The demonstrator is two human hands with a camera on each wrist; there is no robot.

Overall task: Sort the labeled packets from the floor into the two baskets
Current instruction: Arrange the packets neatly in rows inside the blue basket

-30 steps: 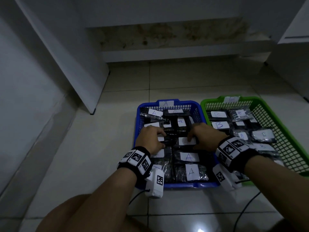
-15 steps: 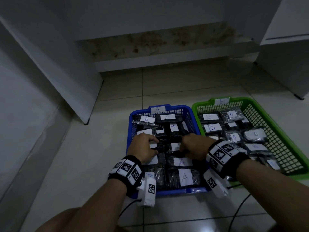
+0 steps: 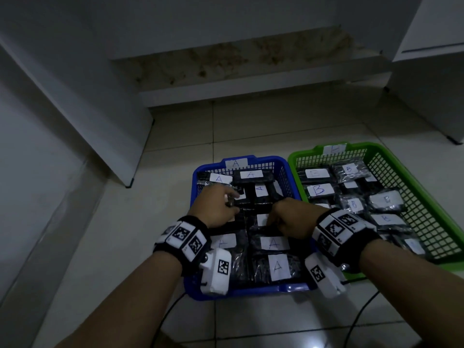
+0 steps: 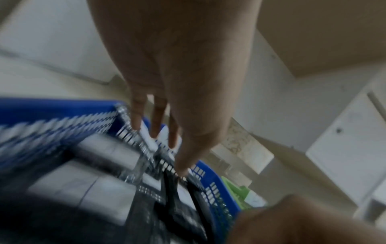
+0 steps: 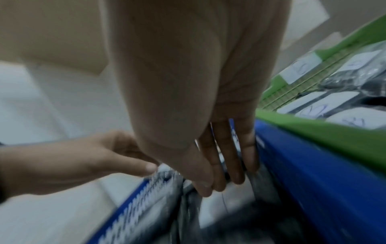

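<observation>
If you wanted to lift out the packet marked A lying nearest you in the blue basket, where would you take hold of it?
Probably from above, pinching the long side edges of the nearest A packet. It lies flat, label up, its near end against the wall of the blue basket, leaving little room there. The right hand is closer.

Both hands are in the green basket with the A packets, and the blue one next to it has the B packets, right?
Not quite: the colours are swapped. In the head view both hands, left hand and right hand, are in the blue basket with the A packets; the green basket beside it has the B packets.
</observation>
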